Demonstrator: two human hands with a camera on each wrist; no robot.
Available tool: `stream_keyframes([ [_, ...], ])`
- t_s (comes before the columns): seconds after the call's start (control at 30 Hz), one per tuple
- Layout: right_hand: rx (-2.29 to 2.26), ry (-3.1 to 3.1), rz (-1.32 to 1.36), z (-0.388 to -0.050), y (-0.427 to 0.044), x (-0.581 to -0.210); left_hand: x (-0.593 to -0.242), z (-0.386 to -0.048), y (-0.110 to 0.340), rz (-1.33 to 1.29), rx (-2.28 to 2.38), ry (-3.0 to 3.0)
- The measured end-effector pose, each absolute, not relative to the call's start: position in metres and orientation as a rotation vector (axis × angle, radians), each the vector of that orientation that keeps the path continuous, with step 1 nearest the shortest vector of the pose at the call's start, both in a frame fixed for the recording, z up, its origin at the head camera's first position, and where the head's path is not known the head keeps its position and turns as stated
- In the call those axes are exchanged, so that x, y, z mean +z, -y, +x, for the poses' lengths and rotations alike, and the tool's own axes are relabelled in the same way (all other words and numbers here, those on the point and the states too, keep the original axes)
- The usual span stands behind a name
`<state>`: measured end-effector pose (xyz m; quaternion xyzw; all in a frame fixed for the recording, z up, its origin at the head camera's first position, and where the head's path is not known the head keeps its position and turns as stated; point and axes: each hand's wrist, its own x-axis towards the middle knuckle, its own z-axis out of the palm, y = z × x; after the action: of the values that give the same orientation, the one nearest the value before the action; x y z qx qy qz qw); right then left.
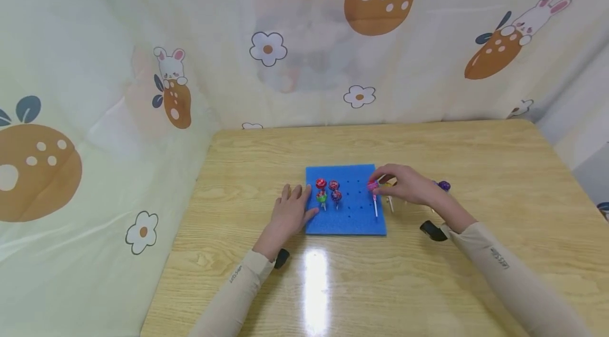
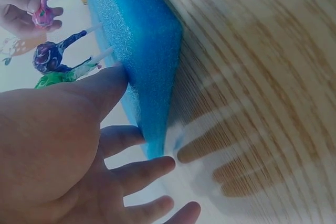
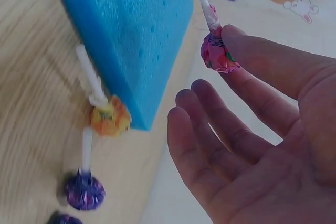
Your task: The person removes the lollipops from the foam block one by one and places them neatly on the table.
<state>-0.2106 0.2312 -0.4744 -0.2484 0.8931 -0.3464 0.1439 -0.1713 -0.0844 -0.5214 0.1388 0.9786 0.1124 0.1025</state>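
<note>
My right hand [image 1: 404, 184] pinches a pink lollipop [image 3: 218, 53] by its wrapped head between thumb and forefinger, its white stick away from the palm. It hangs above the right part of a blue foam board [image 1: 352, 226] dotted with small holes. Several wrapped lollipops stand in the board's left part: a red one [image 1: 321, 183], a green one [image 1: 322, 197] and dark ones, such as a purple-blue one [image 2: 48, 56]. My left hand [image 1: 289, 213] rests at the board's left edge, fingers spread, its thumb touching the foam in the left wrist view.
On the wooden table [image 1: 266, 157], right of the board, lie a yellow-orange lollipop [image 3: 111, 118] and purple ones, including one [image 3: 85, 190] in the right wrist view. Partly behind my right wrist is another purple lollipop [image 1: 444, 185]. A patterned curtain [image 1: 309, 62] hangs behind the table.
</note>
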Motion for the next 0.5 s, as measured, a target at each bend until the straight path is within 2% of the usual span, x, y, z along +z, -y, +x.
stream_keyframes([
  [0.5, -1.009, -2.636, -0.643, -0.213, -0.263, -0.472, -0.518, -0.178, 0.087, 0.402, 0.328, -2.881],
])
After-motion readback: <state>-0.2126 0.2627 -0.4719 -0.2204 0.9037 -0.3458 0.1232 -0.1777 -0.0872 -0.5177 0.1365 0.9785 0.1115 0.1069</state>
